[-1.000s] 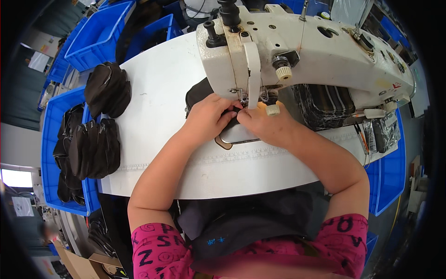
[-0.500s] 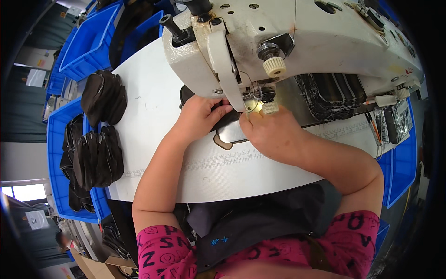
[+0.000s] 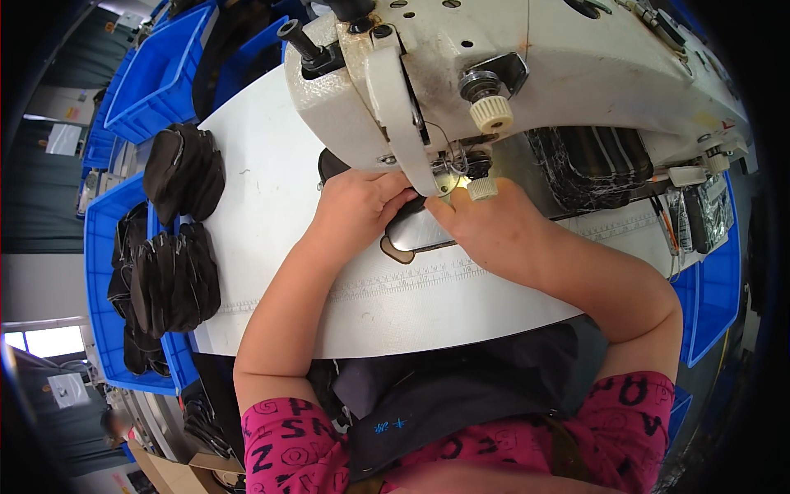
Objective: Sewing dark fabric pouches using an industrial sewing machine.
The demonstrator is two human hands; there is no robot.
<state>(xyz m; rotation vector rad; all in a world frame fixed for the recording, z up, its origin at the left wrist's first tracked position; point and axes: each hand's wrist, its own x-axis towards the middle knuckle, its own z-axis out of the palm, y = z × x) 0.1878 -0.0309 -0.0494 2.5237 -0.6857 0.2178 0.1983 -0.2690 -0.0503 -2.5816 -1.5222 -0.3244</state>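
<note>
A white sewing machine point(image 3: 395, 115) stands over the table, its lamp lighting the needle area. Under its head lies a dark fabric piece point(image 3: 331, 165), mostly covered by the machine and my hands. My left hand point(image 3: 355, 212) is closed on the near edge of this piece, left of the needle, with thumb and fingers pressed together. Close by the needle, on its right, my right hand point(image 3: 498, 226) is bent over the work with thumb and forefinger at the cloth's edge. Its other fingertips are hidden.
Stacked dark fabric pieces point(image 3: 588, 169) with loose threads lie under the machine arm. More dark pieces point(image 3: 185, 169) are piled at the left, beside and over a blue bin point(image 3: 99, 272). A printed ruler strip point(image 3: 411, 280) crosses the white table point(image 3: 395, 325). Small tools point(image 3: 665, 222) lie at right.
My right hand has shifted slightly right and away from me beside the needle. My left hand stays at the cloth, its fingers slightly more bunched.
</note>
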